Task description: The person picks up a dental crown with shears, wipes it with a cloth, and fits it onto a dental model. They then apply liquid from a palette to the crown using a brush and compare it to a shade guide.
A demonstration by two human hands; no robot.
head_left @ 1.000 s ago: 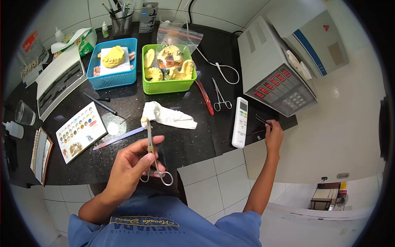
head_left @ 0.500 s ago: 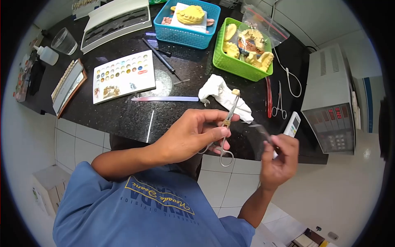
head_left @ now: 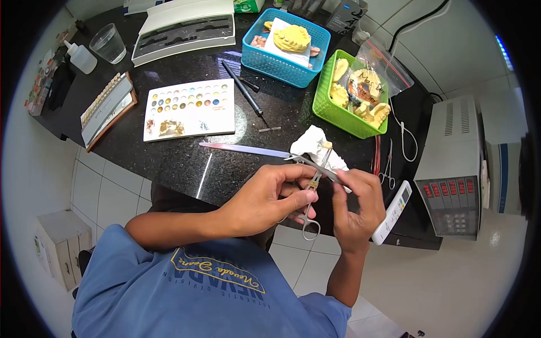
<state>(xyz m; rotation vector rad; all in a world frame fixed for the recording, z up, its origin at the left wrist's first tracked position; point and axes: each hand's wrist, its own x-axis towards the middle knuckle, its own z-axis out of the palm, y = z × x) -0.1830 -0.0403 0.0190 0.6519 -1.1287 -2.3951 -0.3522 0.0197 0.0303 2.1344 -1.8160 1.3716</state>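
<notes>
My left hand (head_left: 270,197) is closed around hemostat forceps (head_left: 310,217), whose finger rings hang below my fingers. A yellow band is wrapped on the forceps' shank. A small cream tooth crown (head_left: 326,145) sits at the upper tip. In my right hand (head_left: 360,208) is a slim grey metal instrument (head_left: 324,170), gripped between thumb and fingers. Its thin end points left and crosses in front of the forceps, below the crown. Behind them, a crumpled white cloth (head_left: 309,141) lies on the dark counter.
A paint palette (head_left: 189,110), a purple-and-pink file (head_left: 245,149) and a black brush (head_left: 242,87) lie on the counter (head_left: 174,169). Behind stand blue (head_left: 276,65) and green (head_left: 344,115) baskets with dental models. At right are a white remote (head_left: 393,213) and a boxy machine (head_left: 451,169) with red digits.
My right hand has moved left and up, bringing the metal instrument across the forceps. My left hand keeps its hold. The camera view has shifted, so the counter appears lower and farther right.
</notes>
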